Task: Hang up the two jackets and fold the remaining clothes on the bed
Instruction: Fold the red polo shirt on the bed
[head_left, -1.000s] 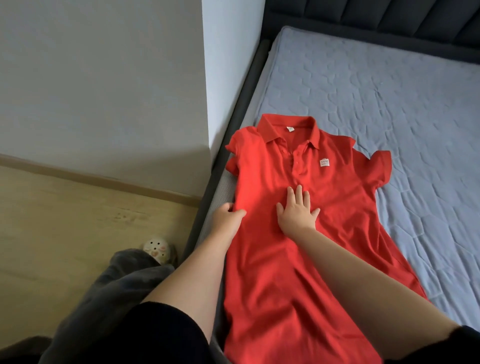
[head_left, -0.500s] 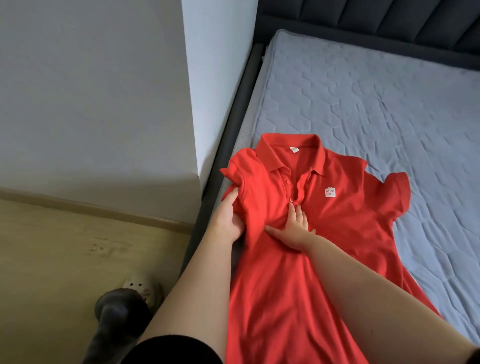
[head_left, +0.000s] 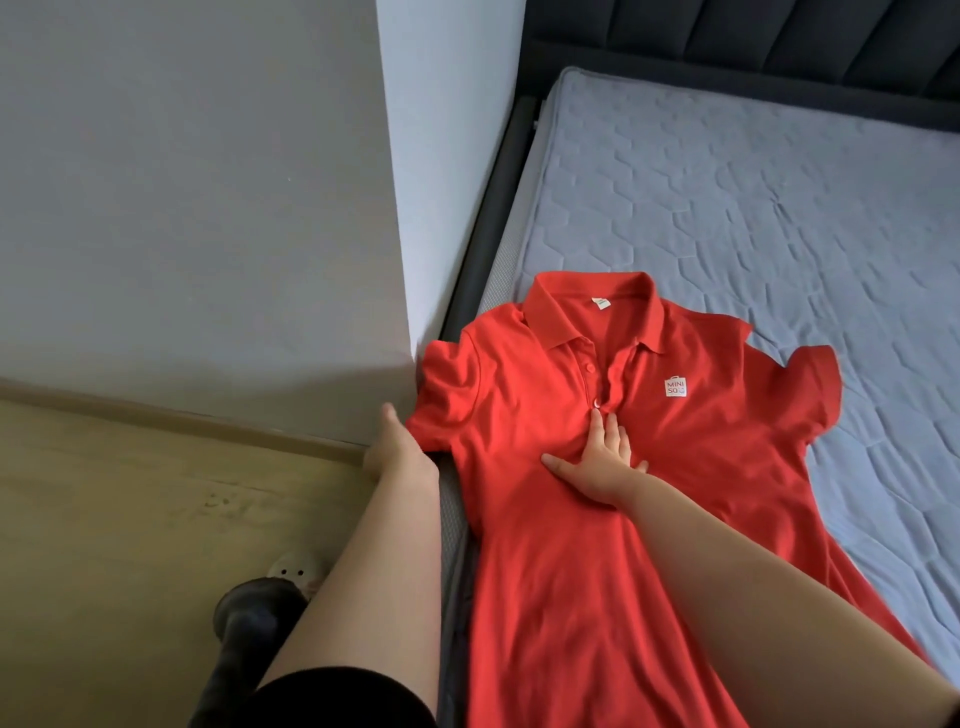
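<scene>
Since half a second ago the left hand (head_left: 396, 448) has let go of the sleeve, fingers relaxed. Right hand (head_left: 602, 460) presses flat on the red polo dress (head_left: 545, 545), badge "MINI SO", on the bed (head_left: 727, 208).

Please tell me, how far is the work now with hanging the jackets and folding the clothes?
Done: nothing folded is in view, and no jackets show, so their state cannot be judged. In hand: the red polo dress lies flat, front up, on the mattress; the right hand presses its chest with straight fingers, and the left hand is at its sleeve by the bed edge. Left: folding this dress; no fold is made yet.
</scene>
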